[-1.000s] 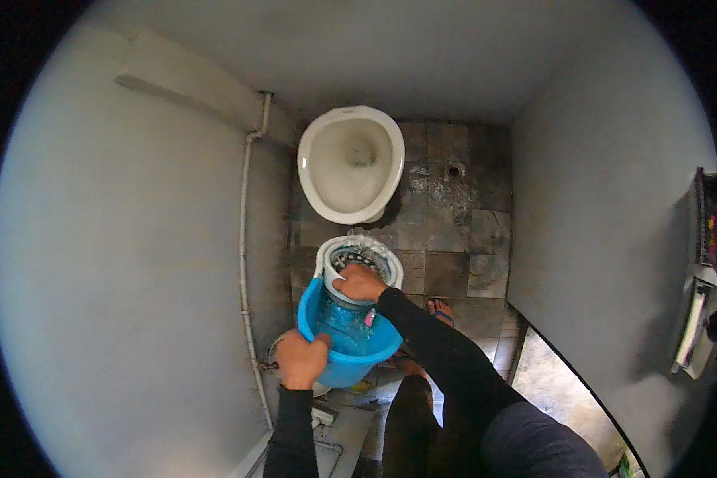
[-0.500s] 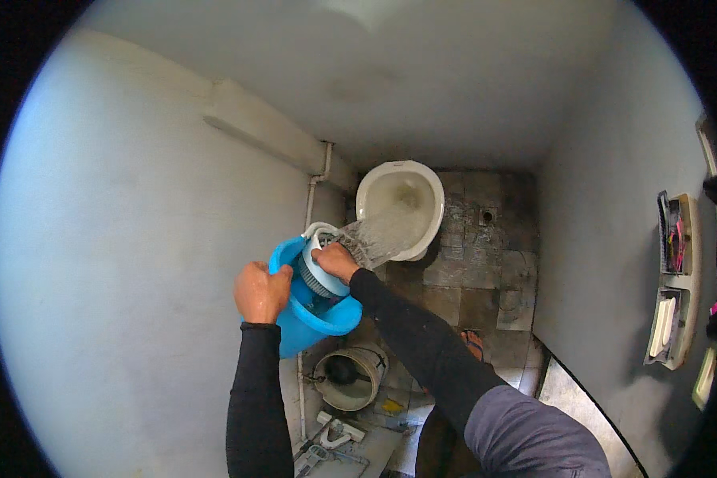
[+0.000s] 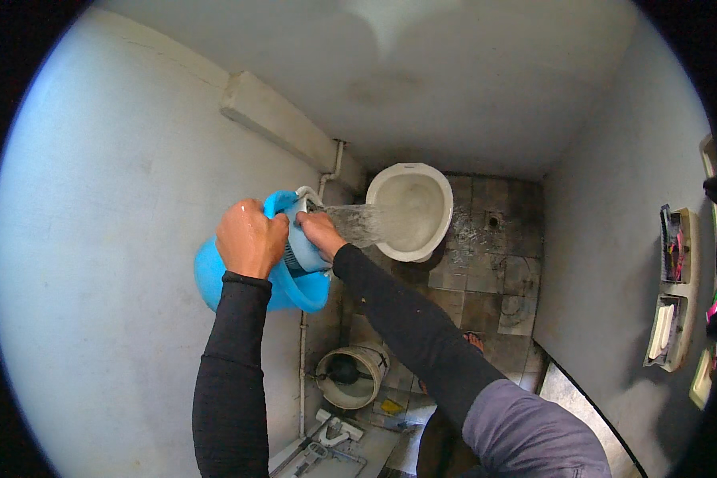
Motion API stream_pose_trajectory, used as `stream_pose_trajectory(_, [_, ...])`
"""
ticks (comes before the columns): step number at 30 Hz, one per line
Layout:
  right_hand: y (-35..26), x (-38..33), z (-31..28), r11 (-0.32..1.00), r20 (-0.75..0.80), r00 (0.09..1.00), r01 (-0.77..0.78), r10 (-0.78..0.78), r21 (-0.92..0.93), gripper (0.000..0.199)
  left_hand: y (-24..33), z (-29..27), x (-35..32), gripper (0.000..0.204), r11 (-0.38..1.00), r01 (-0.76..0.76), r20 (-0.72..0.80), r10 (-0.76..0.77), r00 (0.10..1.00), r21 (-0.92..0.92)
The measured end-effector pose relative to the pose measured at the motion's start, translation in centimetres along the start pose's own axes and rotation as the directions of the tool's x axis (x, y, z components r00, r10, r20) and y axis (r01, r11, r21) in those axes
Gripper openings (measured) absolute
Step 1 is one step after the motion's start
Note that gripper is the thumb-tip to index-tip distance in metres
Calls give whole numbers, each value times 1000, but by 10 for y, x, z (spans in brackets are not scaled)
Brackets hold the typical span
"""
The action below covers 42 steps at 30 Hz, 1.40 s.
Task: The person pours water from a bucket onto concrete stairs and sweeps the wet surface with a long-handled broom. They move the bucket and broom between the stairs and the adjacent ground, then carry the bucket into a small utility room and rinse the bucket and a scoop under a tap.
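Note:
A blue bucket [image 3: 215, 275] is held up, tipped toward the toilet. Inside its mouth sits a light blue ribbed basket [image 3: 299, 248], like a mop wringer. My left hand [image 3: 251, 237] is closed on the bucket's near rim, knuckles up and wet. Fingers bent, my right hand [image 3: 319, 235] grips the basket's edge beside the pouring side. A stream of water [image 3: 358, 221] runs between the bucket and the white toilet bowl [image 3: 448, 227], falling over its left rim. Part of the right hand's grip is hidden behind its own knuckles.
Against the left wall run a pipe [image 3: 303, 370] and a ledge [image 3: 275, 115]. Below my arms stands a whitish bucket [image 3: 378, 366] with a dark round thing inside. Wet floor tiles surround a drain [image 3: 494, 220]. A shelf [image 3: 685, 279] holds small items on the right wall.
Both hands have raised the bucket and shifted it left, tipping it further. The water now runs more sideways into the toilet. The view has shifted slightly.

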State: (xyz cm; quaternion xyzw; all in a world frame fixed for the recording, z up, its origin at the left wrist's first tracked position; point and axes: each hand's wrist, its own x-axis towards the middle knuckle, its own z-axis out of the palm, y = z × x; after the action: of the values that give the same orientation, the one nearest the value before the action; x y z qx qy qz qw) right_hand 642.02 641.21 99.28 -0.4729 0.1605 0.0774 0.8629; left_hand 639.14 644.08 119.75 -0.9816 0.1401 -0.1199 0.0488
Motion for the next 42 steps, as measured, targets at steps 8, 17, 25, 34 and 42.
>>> stream_pose_trajectory(8, [-13, 10, 16, 973, -67, 998, 30, -16, 227, 35, 30, -23, 8, 27, 994, -103, -22, 104, 994, 36])
stream_pose_trajectory(17, [-47, -21, 0, 914, -46, 985, 172, -167, 367, 37, 68, -42, 1, 30, 963, -261, -72, 265, 961, 64])
stream_pose_trajectory(25, [-46, 0, -32, 854, 22, 982, 154, -190, 496, 35, 99, -38, 8, 35, 959, -282, -121, 282, 952, 21])
stream_pose_trajectory(34, [39, -20, -74, 790, -30, 988, 101, -149, -605, 48, 14, 33, -110, 46, 934, 276, 205, -231, 951, -226])
stream_pose_trajectory(42, [141, -100, -89, 237, 224, 942, 165, 250, -957, 45, -23, 146, -304, 14, -94, 858, 741, -557, 375, -504])
